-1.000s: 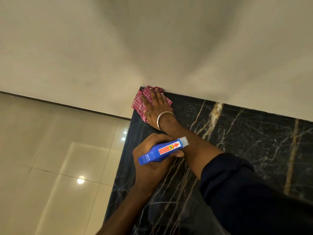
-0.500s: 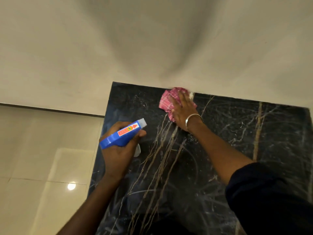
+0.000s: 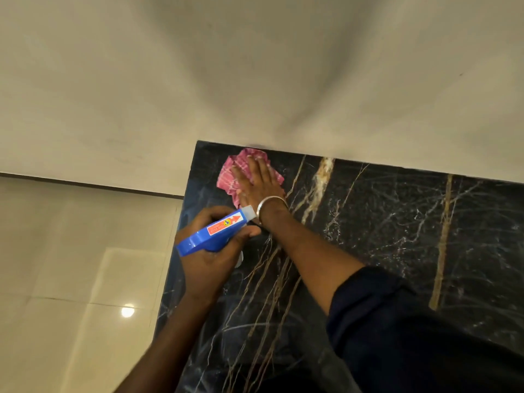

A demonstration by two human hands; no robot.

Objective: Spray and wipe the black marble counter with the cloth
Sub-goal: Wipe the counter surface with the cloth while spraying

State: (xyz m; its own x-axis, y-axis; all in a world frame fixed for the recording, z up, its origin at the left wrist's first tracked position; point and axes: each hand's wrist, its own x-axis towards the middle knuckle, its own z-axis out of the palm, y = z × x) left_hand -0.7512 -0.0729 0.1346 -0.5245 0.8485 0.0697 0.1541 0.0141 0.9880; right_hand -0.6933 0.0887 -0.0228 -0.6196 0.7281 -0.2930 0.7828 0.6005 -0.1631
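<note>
Your two hands at the far left corner of the black marble counter (image 3: 382,236)

Your right hand (image 3: 259,184) lies flat, fingers spread, pressing the pink cloth (image 3: 229,177) onto the counter beside the wall (image 3: 255,66); your left hand (image 3: 208,256), nearer you at the left edge, is wrapped around the blue spray bottle (image 3: 215,231), its nozzle pointing toward your right wrist with its silver bangle (image 3: 270,202)
</note>
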